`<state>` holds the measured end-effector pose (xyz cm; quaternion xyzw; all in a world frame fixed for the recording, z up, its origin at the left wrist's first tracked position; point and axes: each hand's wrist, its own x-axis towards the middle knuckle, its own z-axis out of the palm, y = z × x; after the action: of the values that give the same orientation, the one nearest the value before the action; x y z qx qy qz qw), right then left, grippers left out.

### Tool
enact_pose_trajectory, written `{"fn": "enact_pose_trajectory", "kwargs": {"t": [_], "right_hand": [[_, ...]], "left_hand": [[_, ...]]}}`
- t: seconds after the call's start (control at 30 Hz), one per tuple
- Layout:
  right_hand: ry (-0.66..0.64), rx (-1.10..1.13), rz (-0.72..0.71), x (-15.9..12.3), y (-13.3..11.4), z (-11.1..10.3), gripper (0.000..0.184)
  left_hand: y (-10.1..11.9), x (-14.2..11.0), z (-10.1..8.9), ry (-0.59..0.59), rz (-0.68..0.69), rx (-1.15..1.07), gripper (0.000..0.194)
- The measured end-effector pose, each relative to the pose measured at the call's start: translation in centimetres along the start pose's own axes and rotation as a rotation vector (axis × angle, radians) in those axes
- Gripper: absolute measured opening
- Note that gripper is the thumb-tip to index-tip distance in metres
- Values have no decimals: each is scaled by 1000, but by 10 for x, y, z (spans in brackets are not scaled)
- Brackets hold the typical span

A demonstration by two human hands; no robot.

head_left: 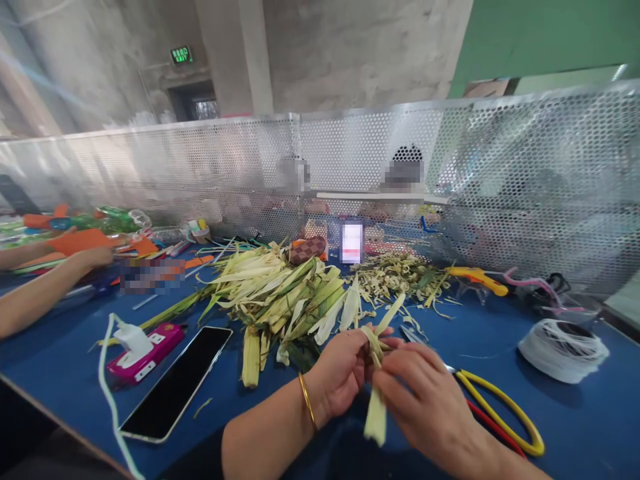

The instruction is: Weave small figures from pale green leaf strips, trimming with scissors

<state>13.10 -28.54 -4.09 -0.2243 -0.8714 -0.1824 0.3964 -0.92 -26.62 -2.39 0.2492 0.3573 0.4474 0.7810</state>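
My left hand (345, 370) is closed around a pale green corn husk strip (376, 417), gripping it near a twisted or folded part. Against the same strip, my right hand (420, 383) has its fingers bent and pinched. One end of the husk hangs below the hands and another sticks up above them. Just beyond lies a large heap of corn husks (280, 287), green and cream in colour. Partly under my right hand are scissors (505, 407) with yellow and red handles.
A black phone (177, 383) and a pink power strip (147, 353) with a white cord lie left. At right are a spool of white cord (564, 350) and a yellow glue gun (480, 279). A perforated divider (240, 167) runs behind. Another person's arm (55, 287) reaches in from the left.
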Motion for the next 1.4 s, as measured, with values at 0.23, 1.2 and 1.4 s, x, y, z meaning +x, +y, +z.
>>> {"fn": "enact_pose_trajectory", "kwargs": {"t": [0.23, 1.2, 1.4], "right_hand": [[27, 703, 1202, 2, 24, 5, 29], [-286, 370, 361, 9, 27, -20, 23], [-278, 302, 547, 8, 40, -22, 25]], "left_hand": [[-1, -1, -1, -88, 151, 272, 31], [2, 6, -8, -6, 322, 525, 30], [7, -7, -1, -270, 136, 595, 30]]}}
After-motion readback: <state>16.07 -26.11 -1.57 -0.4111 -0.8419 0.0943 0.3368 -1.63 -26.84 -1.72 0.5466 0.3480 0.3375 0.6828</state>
